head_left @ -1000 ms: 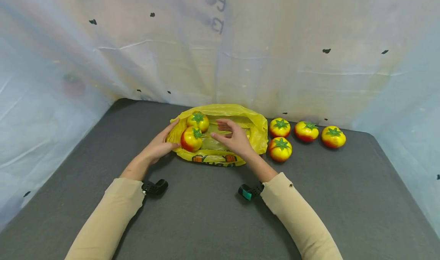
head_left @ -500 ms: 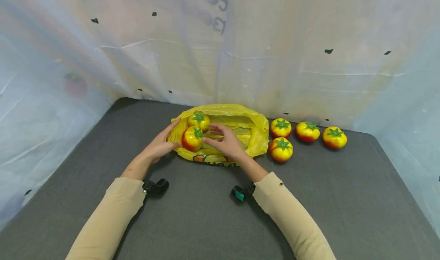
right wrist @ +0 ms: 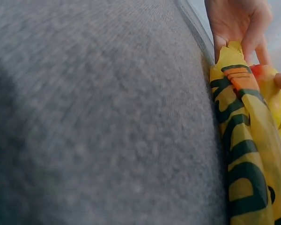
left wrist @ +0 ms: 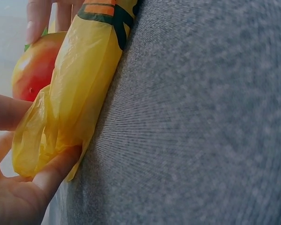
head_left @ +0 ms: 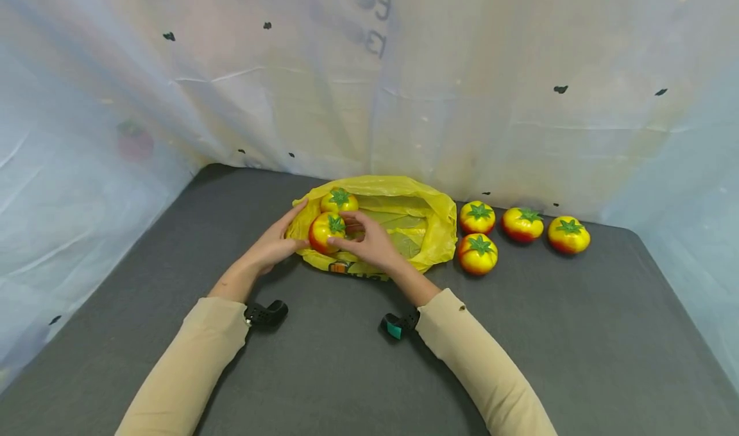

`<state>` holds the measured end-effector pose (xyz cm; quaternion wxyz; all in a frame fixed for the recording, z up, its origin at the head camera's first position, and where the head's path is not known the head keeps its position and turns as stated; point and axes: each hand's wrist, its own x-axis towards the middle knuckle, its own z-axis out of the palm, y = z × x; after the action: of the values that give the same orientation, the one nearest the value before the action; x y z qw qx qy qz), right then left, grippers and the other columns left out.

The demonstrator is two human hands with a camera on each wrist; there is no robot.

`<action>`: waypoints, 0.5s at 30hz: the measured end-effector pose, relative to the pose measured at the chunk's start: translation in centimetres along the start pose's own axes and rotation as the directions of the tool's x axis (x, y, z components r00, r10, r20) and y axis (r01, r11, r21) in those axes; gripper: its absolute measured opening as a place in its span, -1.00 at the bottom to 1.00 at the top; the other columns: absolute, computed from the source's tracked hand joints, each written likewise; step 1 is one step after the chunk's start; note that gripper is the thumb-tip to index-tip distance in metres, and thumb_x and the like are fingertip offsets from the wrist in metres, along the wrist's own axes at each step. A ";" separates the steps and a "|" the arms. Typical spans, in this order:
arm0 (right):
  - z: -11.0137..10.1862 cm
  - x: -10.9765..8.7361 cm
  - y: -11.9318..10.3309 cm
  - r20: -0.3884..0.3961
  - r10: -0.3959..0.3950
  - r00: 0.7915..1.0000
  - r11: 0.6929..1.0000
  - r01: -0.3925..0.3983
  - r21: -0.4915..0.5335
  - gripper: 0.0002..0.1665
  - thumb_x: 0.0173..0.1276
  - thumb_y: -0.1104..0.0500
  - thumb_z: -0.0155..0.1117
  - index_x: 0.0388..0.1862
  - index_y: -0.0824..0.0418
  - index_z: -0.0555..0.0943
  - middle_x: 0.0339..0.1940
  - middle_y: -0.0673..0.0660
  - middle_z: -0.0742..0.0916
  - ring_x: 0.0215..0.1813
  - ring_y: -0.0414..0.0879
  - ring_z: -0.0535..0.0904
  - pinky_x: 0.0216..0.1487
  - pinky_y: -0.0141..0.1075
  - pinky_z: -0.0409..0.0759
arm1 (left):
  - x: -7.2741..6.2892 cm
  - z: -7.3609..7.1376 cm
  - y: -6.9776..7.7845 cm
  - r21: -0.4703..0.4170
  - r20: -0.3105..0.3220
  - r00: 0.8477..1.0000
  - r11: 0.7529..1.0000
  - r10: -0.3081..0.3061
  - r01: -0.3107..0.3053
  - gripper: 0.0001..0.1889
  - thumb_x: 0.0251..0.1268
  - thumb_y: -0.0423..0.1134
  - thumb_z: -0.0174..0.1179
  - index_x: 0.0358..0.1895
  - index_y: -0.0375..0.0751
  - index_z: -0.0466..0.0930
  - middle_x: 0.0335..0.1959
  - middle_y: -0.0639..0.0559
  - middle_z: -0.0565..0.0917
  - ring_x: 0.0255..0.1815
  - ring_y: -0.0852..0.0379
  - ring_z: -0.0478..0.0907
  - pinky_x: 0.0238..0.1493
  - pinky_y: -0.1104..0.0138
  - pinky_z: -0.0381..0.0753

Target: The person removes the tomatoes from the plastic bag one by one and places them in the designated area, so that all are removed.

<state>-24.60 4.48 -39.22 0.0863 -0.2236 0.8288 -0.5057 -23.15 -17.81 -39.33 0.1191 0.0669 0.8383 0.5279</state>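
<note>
1. Yellow plastic bag (head_left: 443, 234) lies open on the grey table (head_left: 329, 372) in the head view; the left hand (head_left: 274, 243) grips its left edge, while the right hand (head_left: 375, 246) holds the front tomato (head_left: 320, 233), inside the bag beside a back tomato (head_left: 333, 201) (four loose tomatoes (head_left: 478, 256) sit to the right).
2. Left wrist: left-hand fingers clamp the crumpled edge from both sides.
3. Right wrist: dark letters (right wrist: 249, 187) mark the bag's side.

translucent sheeting (head_left: 462, 58) behind a dark grey table (head_left: 329, 372)
</note>
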 end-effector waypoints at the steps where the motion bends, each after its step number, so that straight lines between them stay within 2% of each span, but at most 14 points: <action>1: 0.0 0.0 0.0 0.003 -0.001 1.000 1.000 0.001 0.001 -0.27 0.24 0.04 0.37 0.36 0.18 0.38 0.26 0.18 0.55 0.21 0.07 0.53 0.13 -0.14 0.57 | 0.0 0.0 0.1 -0.001 0.001 1.000 1.000 0.002 -0.002 -0.10 0.25 -0.41 0.07 0.56 0.19 -0.19 0.58 -0.14 -0.17 0.55 -0.21 -0.19 0.42 -0.16 0.02; 10: -0.4 -0.6 -0.4 0.001 -0.031 1.000 0.999 0.031 -0.006 -0.25 0.23 0.09 0.39 0.36 0.22 0.37 0.27 0.21 0.54 0.19 0.10 0.55 0.09 -0.15 0.59 | -0.1 0.2 0.3 -0.014 0.008 1.000 1.000 0.026 -0.026 -0.10 0.24 -0.40 0.07 0.56 0.14 -0.19 0.57 -0.17 -0.17 0.55 -0.22 -0.18 0.43 -0.16 0.00; 15: -0.8 -1.5 -0.7 0.011 -0.048 0.999 0.999 0.048 -0.022 -0.23 0.22 0.12 0.40 0.37 0.24 0.35 0.27 0.22 0.53 0.19 0.12 0.54 0.07 -0.16 0.61 | -0.3 -0.1 0.0 0.001 0.008 1.000 1.000 0.010 -0.010 -0.11 0.27 -0.40 0.07 0.56 0.15 -0.21 0.57 -0.18 -0.21 0.55 -0.24 -0.24 0.43 -0.17 -0.03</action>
<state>-23.42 5.57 -38.36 0.0763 -0.2470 0.8282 -0.4972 -22.87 -17.97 -39.31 0.1198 0.0735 0.8377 0.5277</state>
